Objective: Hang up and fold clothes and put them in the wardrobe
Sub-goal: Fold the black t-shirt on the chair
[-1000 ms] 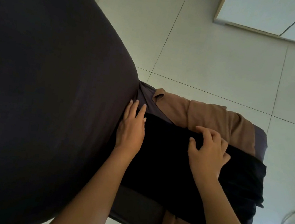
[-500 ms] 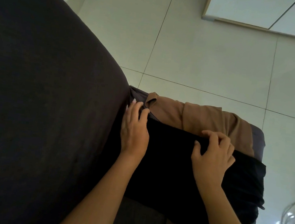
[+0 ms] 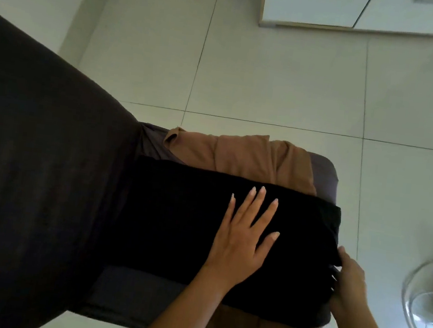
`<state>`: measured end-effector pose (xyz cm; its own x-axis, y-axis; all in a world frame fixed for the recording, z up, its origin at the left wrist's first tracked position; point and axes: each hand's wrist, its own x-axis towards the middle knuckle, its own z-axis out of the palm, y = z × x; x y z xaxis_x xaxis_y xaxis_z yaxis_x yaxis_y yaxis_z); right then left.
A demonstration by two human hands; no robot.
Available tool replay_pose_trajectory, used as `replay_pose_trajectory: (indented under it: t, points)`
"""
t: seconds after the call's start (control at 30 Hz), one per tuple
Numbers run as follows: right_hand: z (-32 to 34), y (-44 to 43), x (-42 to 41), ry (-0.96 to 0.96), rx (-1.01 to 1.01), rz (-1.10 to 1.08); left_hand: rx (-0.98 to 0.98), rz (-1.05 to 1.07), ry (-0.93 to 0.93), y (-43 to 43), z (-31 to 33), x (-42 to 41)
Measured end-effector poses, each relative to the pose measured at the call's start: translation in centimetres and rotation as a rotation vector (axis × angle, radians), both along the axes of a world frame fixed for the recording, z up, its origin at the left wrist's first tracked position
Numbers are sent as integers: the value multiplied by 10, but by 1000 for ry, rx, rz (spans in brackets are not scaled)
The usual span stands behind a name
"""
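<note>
The black garment [image 3: 190, 215], folded into a flat rectangle, lies mid-frame over a brown garment [image 3: 251, 157] on a dark seat [image 3: 325, 171]. The left hand [image 3: 239, 237] presses it, fingers spread; the right hand [image 3: 349, 283] pinches its lower-right edge.

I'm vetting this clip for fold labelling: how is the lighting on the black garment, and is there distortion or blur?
Head view: dim, flat light; the black garment is almost featureless, its creases lost. Head view: the left hand on it is sharp, the right hand at its edge slightly soft. Head view: wide-angle distortion splays the floor tile lines.
</note>
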<state>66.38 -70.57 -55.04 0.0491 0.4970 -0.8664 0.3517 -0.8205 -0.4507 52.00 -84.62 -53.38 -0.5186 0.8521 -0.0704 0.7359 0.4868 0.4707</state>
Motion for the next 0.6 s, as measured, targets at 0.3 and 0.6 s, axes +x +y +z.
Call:
replay_pose_trajectory:
  t: [0.3,0.6]
  points:
    - [-15,65,42,563,-221,-485,-142,0,197,52,-4,74]
    - [-83,31,101,380,-68,-57,-285,15,392,91,-22,107]
